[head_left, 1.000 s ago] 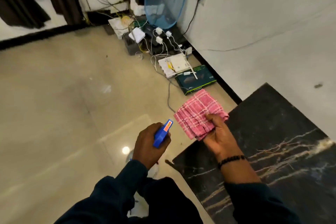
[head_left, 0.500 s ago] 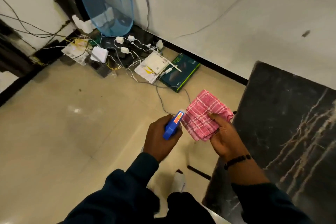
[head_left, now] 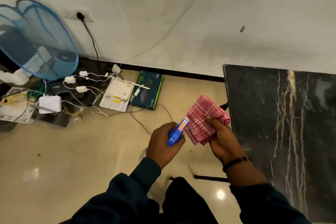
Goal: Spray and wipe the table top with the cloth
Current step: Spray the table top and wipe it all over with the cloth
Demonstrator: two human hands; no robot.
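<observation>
1. Head view: a folded pink checked cloth [head_left: 206, 120], soft and ridged with pleats, is pinched in the right hand [head_left: 222, 140] beside the glossy black veined marble table top [head_left: 283, 123].
2. The blue plastic spray bottle [head_left: 177, 132] is mostly hidden; its body cannot be seen.
3. The left hand [head_left: 163, 143] is curled tightly around it, nozzle aimed at the cloth.

Dim, soft indoor light, ceiling-lamp glare spots on the glossy floor [head_left: 220, 194], motion blur and wide-angle bending at the edges.
</observation>
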